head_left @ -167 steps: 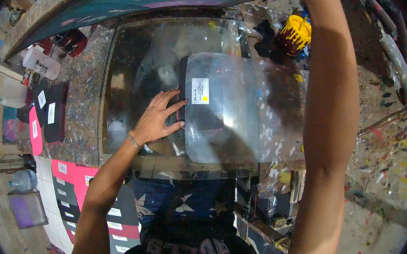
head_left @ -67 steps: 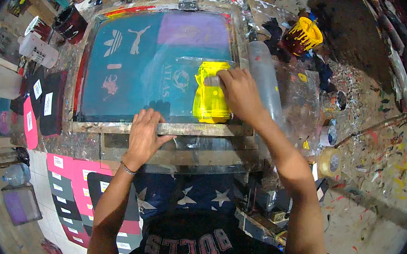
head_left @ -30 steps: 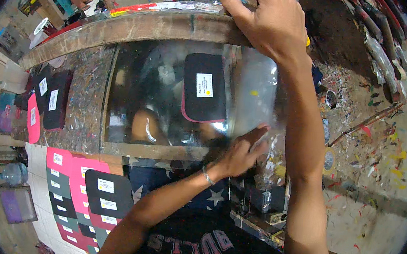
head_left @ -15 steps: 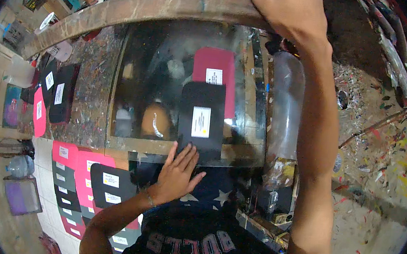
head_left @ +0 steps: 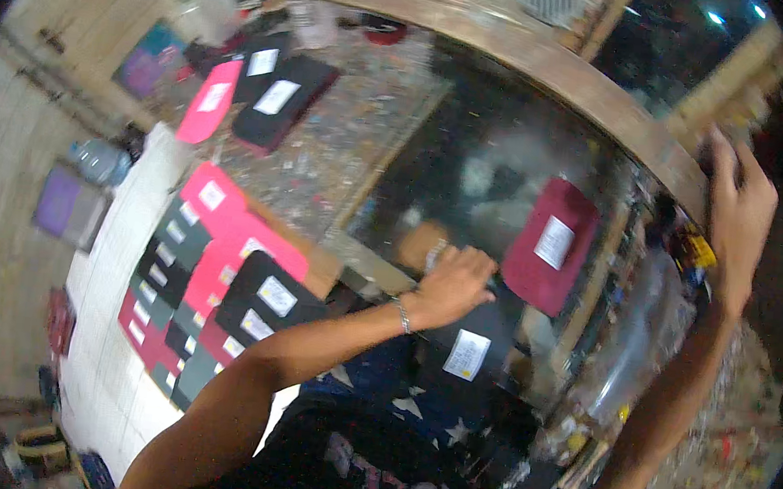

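My left hand (head_left: 454,289) lies over the far edge of a black rounded sheet (head_left: 446,341) with a white label, its fingers stretched out; motion blur softens the contact. The sheet is at the near side of a dark glass-topped surface (head_left: 488,145), over my lap. Just beyond it on the glass is a maroon rounded sheet (head_left: 531,259), also labelled. At the right end of a long wooden beam (head_left: 528,37), my right hand (head_left: 744,205) has its fingers apart and holds nothing visible. Whether it touches the beam, I cannot tell.
Pink, black, grey and maroon labelled sheets (head_left: 223,217) cover a white surface at left. Labelled black sheets (head_left: 295,86) and a pink one (head_left: 202,120) lie on the speckled tabletop (head_left: 368,108). A clear plastic roll (head_left: 635,332) runs along the glass's right side.
The view has turned, swinging the scene clockwise. The black sheet has come nearer my body and off the maroon one. My left hand has moved onto its far edge; my right has left its hold atop the beam.
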The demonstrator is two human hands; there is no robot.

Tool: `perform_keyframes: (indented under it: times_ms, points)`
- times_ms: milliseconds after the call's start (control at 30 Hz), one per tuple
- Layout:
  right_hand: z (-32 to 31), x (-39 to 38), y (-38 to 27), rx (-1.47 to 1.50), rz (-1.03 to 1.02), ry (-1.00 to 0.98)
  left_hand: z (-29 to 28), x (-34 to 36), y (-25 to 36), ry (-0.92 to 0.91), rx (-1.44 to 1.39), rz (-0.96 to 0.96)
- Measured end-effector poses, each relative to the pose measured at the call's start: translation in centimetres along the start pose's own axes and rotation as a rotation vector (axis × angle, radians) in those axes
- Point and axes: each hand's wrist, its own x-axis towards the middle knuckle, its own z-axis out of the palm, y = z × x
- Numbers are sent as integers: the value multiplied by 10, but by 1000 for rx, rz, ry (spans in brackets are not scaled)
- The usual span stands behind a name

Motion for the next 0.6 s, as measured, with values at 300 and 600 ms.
perform_keyframes:
  times_ms: [300,600]
  points:
    - [13,16,67,-59,-32,14,27,-26,1,-11,-16,-17]
    - [16,68,151,-104,-112,-119,-116,-154,-83,63,-504,-589]
